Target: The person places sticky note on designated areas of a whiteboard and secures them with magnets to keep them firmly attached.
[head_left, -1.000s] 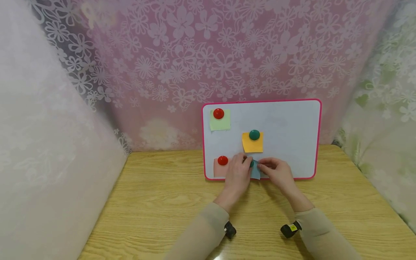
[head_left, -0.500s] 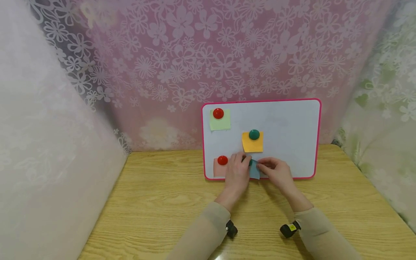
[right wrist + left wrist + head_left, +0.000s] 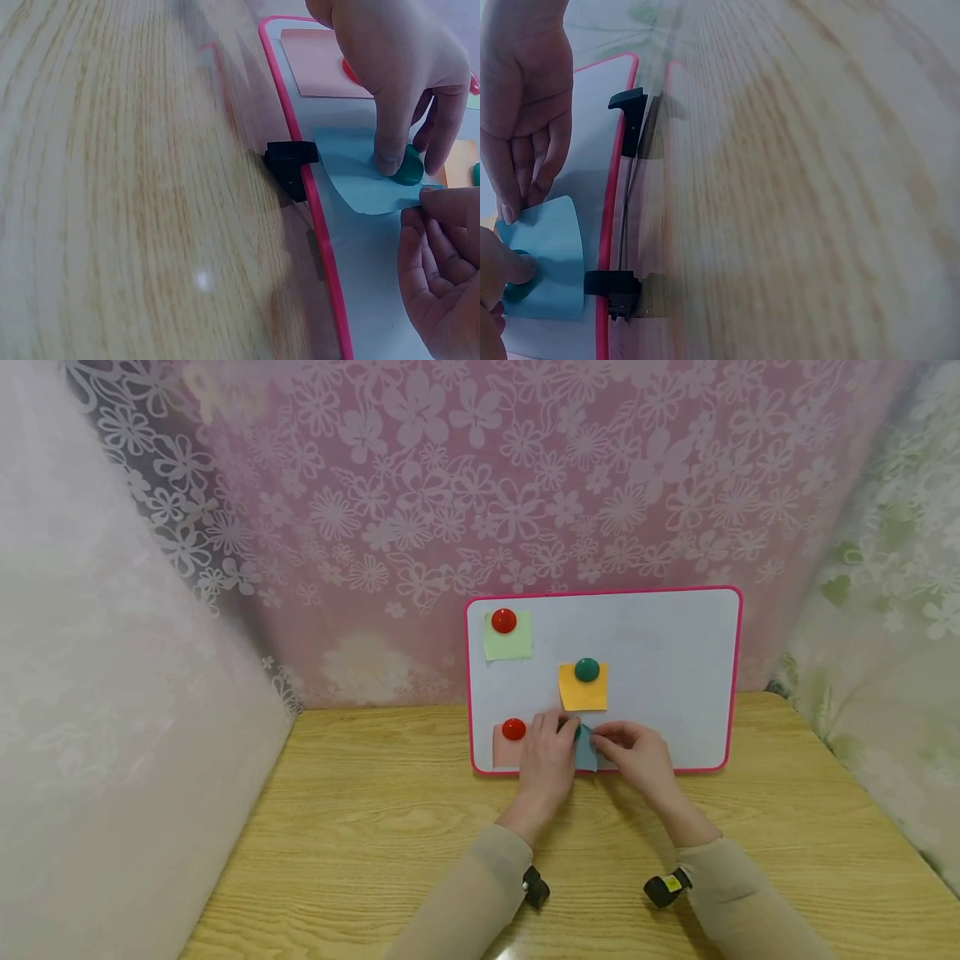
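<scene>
A blue sticky note lies against the lower part of a pink-framed whiteboard. My left hand holds a round green magnet on the note, thumb and fingers about its sides. With thumb and fingertip, my right hand pinches the note's upper right corner. In the left wrist view, the lower part of the blue note hangs slightly curved, away from the frame. The left hand hides most of the magnet in the head view.
Left of the hands, a red magnet holds a pink note. Above them is an orange note under another green magnet. A pale green note has a red magnet. Black clip feet support the board on the wooden table.
The blue note and the right hand's fingertips have shifted slightly left and up. Both hands keep their hold on the magnet and the note; the other notes stay put.
</scene>
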`<state>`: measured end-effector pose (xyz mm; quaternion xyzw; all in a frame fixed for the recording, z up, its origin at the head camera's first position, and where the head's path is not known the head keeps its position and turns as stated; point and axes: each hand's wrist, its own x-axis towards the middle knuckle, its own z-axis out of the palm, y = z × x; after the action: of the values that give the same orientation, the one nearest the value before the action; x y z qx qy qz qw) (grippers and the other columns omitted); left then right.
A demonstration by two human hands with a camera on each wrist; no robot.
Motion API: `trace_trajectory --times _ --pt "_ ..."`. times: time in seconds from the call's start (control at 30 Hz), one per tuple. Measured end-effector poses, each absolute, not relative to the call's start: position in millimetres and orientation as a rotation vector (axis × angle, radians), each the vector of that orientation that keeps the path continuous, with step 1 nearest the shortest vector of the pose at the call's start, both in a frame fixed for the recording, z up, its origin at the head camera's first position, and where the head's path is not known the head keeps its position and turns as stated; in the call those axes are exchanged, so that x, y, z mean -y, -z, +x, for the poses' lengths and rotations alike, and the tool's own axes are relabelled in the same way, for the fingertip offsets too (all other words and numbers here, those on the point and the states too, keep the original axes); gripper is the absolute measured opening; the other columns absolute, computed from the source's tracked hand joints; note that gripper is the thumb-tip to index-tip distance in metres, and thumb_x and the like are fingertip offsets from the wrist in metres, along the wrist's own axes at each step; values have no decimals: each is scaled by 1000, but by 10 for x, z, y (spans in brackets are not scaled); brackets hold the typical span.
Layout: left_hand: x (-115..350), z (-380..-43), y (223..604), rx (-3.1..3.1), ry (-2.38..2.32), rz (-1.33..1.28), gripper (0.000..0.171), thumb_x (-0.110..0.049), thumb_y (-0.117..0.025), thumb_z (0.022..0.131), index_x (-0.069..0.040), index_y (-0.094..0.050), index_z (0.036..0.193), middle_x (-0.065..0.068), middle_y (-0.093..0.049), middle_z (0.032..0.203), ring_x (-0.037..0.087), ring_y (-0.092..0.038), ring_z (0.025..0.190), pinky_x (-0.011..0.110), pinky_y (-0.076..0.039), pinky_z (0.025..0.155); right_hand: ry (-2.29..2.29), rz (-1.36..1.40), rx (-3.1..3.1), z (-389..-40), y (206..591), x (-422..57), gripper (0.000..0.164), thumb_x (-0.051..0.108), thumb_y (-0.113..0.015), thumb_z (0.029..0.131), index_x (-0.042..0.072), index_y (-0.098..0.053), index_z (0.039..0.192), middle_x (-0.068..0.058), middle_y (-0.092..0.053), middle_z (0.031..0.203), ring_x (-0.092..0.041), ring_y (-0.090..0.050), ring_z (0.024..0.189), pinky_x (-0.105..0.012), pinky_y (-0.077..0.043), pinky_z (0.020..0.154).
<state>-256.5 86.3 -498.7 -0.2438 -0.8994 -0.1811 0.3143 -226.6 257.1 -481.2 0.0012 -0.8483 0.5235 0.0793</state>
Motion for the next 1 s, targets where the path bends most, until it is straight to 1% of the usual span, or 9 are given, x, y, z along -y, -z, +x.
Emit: trace_trajectory --times 0.07,0.2,0.3,0.43,0.47,0.57,0.77,1.0 --pt "-861 -2567 4991 2374 488 -643 23 -13 -79 100 -13 -80 122 4 -66 120 20 -61 106 28 -54 94 -1562 3 2539 -2263 4811 -2569 31 22 -72 105 -1 -74 125 -19 -76 117 -13 -72 98 -34 -63 84" --pt "-849 -2574 5003 2368 510 -653 23 -12 -78 100 -12 -80 122 5 -66 120 21 -61 106 28 -54 95 -1570 6 2524 -2255 4815 -2572 31 22 -73 105 -1 -74 125 -20 -76 117 -11 -72 98 -26 -61 82" --pt "-833 -2580 5011 2361 537 -660 23 -11 -79 99 -11 -80 122 6 -65 121 21 -61 107 27 -54 97 -1577 6 2516 -2258 4825 -2577 31 22 -73 105 -2 -74 125 -20 -76 117 -12 -72 98 -23 -60 81" --pt "-810 -2582 5025 2354 572 -664 26 -10 -80 97 -11 -79 123 6 -65 122 21 -61 109 26 -53 99 -1570 1 2522 -2265 4836 -2577 31 22 -73 105 -2 -74 125 -20 -76 117 -16 -72 99 -21 -59 81" --pt "-805 -2581 5030 2351 577 -665 26 -10 -80 97 -11 -79 123 6 -65 122 21 -61 110 26 -53 99 -1568 0 2522 -2266 4837 -2578 32 23 -73 105 -1 -74 125 -20 -76 117 -17 -72 100 -20 -58 80" --pt "-787 -2573 5033 2348 583 -673 27 -11 -81 97 -11 -79 124 6 -65 121 21 -61 110 25 -53 98 -1548 -4 2524 -2263 4838 -2584 32 24 -74 104 0 -75 125 -19 -76 117 -19 -71 101 -19 -56 80" --pt "-734 -2554 5009 2375 628 -693 30 -13 -81 98 -11 -78 127 5 -64 121 20 -60 111 22 -53 98 -1495 -14 2543 -2255 4854 -2615 33 27 -74 104 2 -75 124 -17 -76 118 -17 -70 102 -17 -55 79" --pt "-659 -2547 4969 2395 723 -727 33 -19 -81 98 -12 -77 130 4 -64 123 19 -59 114 24 -52 101 -1404 15 2585 -2220 4848 -2668 32 29 -74 104 3 -77 122 -14 -77 117 -23 -69 106 -16 -53 81"
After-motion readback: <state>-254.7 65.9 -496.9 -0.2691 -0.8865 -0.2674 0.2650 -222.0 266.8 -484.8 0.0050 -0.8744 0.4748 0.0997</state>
